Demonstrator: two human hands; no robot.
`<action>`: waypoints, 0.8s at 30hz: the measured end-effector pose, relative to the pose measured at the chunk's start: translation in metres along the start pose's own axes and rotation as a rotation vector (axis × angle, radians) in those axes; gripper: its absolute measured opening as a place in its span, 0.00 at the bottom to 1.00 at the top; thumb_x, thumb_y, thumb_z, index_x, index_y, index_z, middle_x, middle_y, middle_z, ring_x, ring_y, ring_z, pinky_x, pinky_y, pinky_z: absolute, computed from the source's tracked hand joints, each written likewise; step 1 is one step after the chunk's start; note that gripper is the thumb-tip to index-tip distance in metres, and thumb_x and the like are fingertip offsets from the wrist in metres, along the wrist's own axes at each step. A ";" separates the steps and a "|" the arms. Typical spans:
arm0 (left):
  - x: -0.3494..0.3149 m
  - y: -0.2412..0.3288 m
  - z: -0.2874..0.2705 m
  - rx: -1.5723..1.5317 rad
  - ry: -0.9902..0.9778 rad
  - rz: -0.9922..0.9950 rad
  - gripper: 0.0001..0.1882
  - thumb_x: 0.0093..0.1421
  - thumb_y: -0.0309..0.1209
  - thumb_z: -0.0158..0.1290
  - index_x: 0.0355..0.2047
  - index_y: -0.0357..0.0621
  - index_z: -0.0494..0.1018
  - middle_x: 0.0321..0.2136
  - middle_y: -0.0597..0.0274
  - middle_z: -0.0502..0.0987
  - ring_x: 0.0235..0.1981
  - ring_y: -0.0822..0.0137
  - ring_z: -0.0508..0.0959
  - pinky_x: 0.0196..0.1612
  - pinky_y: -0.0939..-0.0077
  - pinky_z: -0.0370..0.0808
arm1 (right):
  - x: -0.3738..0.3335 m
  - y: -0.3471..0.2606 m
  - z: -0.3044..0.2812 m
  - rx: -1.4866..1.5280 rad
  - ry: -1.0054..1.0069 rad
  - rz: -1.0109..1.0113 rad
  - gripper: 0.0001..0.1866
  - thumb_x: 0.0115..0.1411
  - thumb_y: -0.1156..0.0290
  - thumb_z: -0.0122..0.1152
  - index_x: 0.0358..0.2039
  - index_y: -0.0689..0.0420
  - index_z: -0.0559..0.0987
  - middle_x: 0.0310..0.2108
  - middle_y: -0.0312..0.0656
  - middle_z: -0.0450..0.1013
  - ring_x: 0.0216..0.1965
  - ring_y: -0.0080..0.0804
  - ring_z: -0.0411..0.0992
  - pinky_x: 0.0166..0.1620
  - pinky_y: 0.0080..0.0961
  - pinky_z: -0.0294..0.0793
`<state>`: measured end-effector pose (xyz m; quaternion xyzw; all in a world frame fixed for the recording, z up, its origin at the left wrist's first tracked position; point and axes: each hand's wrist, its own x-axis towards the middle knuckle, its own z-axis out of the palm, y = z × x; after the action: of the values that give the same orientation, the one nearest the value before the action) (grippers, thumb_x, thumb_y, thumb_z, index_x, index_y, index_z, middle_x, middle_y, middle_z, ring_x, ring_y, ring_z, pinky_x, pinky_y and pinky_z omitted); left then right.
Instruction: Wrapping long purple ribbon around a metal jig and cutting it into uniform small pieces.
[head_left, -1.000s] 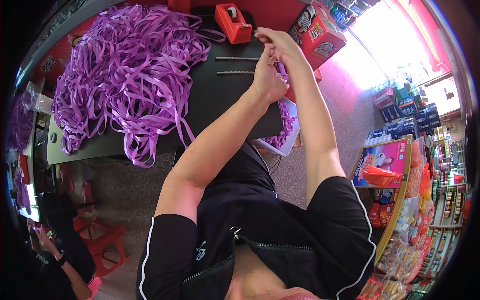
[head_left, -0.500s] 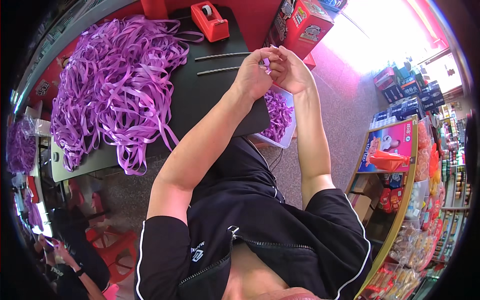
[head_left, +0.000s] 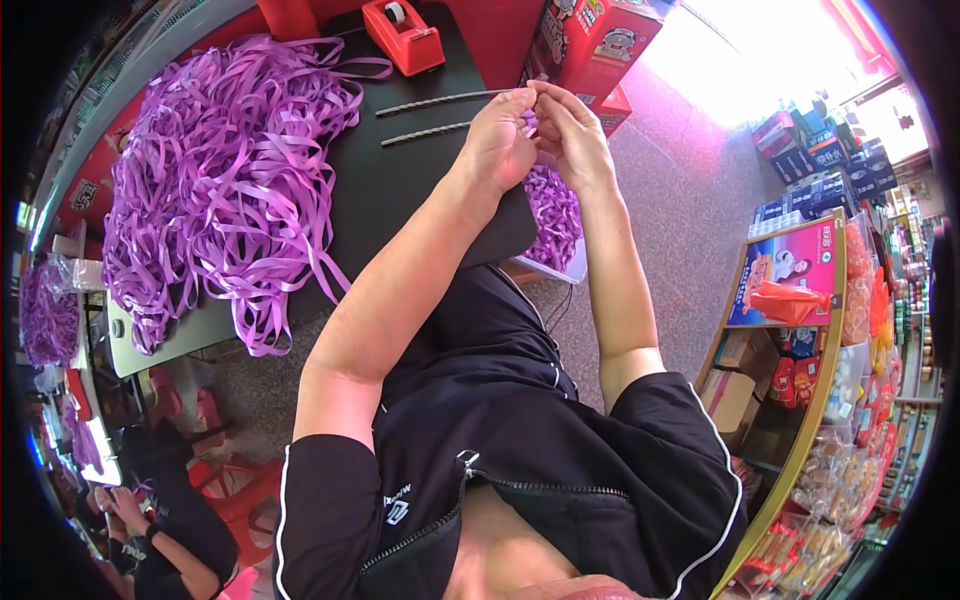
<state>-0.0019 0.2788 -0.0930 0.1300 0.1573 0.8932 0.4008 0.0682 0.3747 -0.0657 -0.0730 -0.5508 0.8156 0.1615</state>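
Observation:
My left hand [head_left: 500, 140] is closed near the far right edge of the black table [head_left: 400, 205]. Beside it my right hand [head_left: 572, 135] bends its fingers inward, and the fingertips of both hands meet. A small piece of purple ribbon [head_left: 528, 120] shows between them; most of it is hidden by my fingers. Two twisted metal rods [head_left: 425, 132] lie across the table and run to my left hand, which covers their right ends. Below my hands a white bin [head_left: 577, 262] holds many short purple ribbon pieces [head_left: 550, 215].
A large heap of purple ribbon [head_left: 230, 190] covers the table's left side. A red tape dispenser [head_left: 405, 40] stands at the back. Red boxes [head_left: 590, 50] are beyond my hands. Display shelves [head_left: 790, 420] line the right. At lower left another person [head_left: 165, 520] sits by purple ribbon.
The view has shifted slightly, and my joined hands sit a little farther left and up. My right fingers have changed their bend around the ribbon. The other person's hands have moved.

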 end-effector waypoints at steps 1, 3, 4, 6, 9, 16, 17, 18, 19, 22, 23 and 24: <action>0.000 -0.001 0.004 0.028 0.112 -0.018 0.09 0.62 0.31 0.48 0.42 0.44 0.69 0.42 0.59 0.70 0.44 0.62 0.70 0.48 0.66 0.68 | 0.001 0.004 -0.005 0.002 0.005 0.001 0.15 0.60 0.67 0.55 0.47 0.59 0.76 0.23 0.31 0.69 0.20 0.15 0.61 0.25 0.16 0.64; -0.003 -0.001 0.011 0.056 0.223 -0.037 0.10 0.62 0.31 0.49 0.43 0.45 0.68 0.45 0.57 0.69 0.47 0.61 0.69 0.49 0.64 0.67 | 0.004 0.012 -0.013 -0.687 0.112 -0.336 0.14 0.59 0.67 0.56 0.44 0.56 0.78 0.22 0.37 0.72 0.22 0.24 0.69 0.29 0.22 0.70; -0.004 -0.001 0.014 0.088 0.256 -0.035 0.12 0.61 0.32 0.50 0.44 0.45 0.67 0.47 0.54 0.66 0.51 0.59 0.65 0.54 0.62 0.63 | 0.005 0.009 -0.019 -0.687 0.112 -0.336 0.14 0.59 0.67 0.56 0.44 0.56 0.78 0.22 0.37 0.72 0.22 0.24 0.69 0.29 0.22 0.70; -0.007 0.000 0.021 0.119 0.288 -0.037 0.14 0.61 0.33 0.50 0.46 0.45 0.66 0.50 0.52 0.64 0.54 0.58 0.62 0.58 0.61 0.59 | 0.003 -0.001 -0.032 -1.272 0.160 -0.477 0.11 0.57 0.66 0.57 0.39 0.54 0.81 0.25 0.45 0.75 0.30 0.36 0.75 0.36 0.28 0.72; -0.009 0.001 0.028 0.137 0.319 -0.077 0.19 0.59 0.33 0.52 0.49 0.44 0.64 0.52 0.49 0.61 0.57 0.55 0.57 0.63 0.59 0.49 | 0.024 -0.015 -0.045 -0.960 0.130 -0.458 0.12 0.57 0.64 0.58 0.37 0.57 0.82 0.33 0.49 0.76 0.38 0.37 0.75 0.43 0.29 0.71; -0.014 0.004 0.031 0.118 0.259 -0.066 0.30 0.57 0.33 0.55 0.56 0.36 0.57 0.62 0.39 0.45 0.66 0.50 0.41 0.66 0.56 0.34 | 0.052 -0.067 -0.022 -0.722 -0.433 -0.155 0.19 0.61 0.56 0.55 0.37 0.61 0.81 0.40 0.38 0.76 0.47 0.27 0.70 0.55 0.24 0.61; -0.014 0.005 0.031 0.116 0.245 -0.073 0.31 0.57 0.33 0.55 0.56 0.35 0.55 0.63 0.38 0.43 0.67 0.50 0.38 0.66 0.56 0.32 | 0.057 -0.072 -0.023 -0.786 -0.513 -0.052 0.18 0.61 0.58 0.55 0.39 0.60 0.80 0.39 0.37 0.76 0.45 0.24 0.70 0.53 0.23 0.63; -0.014 0.005 0.031 0.115 0.246 -0.072 0.31 0.57 0.33 0.55 0.56 0.35 0.55 0.63 0.38 0.43 0.67 0.50 0.38 0.66 0.56 0.32 | 0.060 -0.075 -0.025 -0.850 -0.591 0.056 0.16 0.61 0.59 0.56 0.40 0.60 0.79 0.38 0.36 0.75 0.43 0.22 0.69 0.52 0.22 0.64; -0.014 0.004 0.031 0.115 0.250 -0.074 0.31 0.57 0.33 0.55 0.57 0.36 0.55 0.63 0.37 0.42 0.67 0.50 0.38 0.66 0.57 0.32 | 0.062 -0.077 -0.027 -0.838 -0.601 0.046 0.16 0.59 0.59 0.59 0.38 0.60 0.79 0.36 0.35 0.75 0.41 0.20 0.69 0.50 0.20 0.65; -0.013 0.004 0.028 0.116 0.250 -0.072 0.32 0.56 0.32 0.56 0.57 0.36 0.55 0.63 0.37 0.42 0.67 0.50 0.37 0.66 0.57 0.33 | 0.063 -0.078 -0.028 -0.952 -0.575 0.030 0.15 0.58 0.60 0.61 0.36 0.59 0.80 0.34 0.34 0.75 0.38 0.19 0.70 0.47 0.19 0.66; -0.013 0.004 0.027 0.120 0.243 -0.067 0.33 0.56 0.32 0.56 0.57 0.35 0.54 0.63 0.37 0.41 0.67 0.50 0.37 0.66 0.57 0.32 | 0.063 -0.077 -0.029 -0.951 -0.576 0.035 0.15 0.58 0.60 0.61 0.36 0.59 0.80 0.34 0.34 0.75 0.38 0.19 0.70 0.47 0.19 0.66; -0.013 0.003 0.028 0.119 0.244 -0.070 0.33 0.56 0.32 0.56 0.57 0.35 0.54 0.63 0.37 0.41 0.67 0.50 0.37 0.66 0.57 0.32 | 0.063 -0.076 -0.030 -0.936 -0.565 0.039 0.15 0.56 0.60 0.63 0.36 0.58 0.81 0.33 0.35 0.76 0.38 0.20 0.71 0.50 0.21 0.64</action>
<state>0.0147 0.2719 -0.0678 0.0383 0.2621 0.8769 0.4012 0.0316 0.4486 -0.0034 0.0748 -0.8753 0.4742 -0.0577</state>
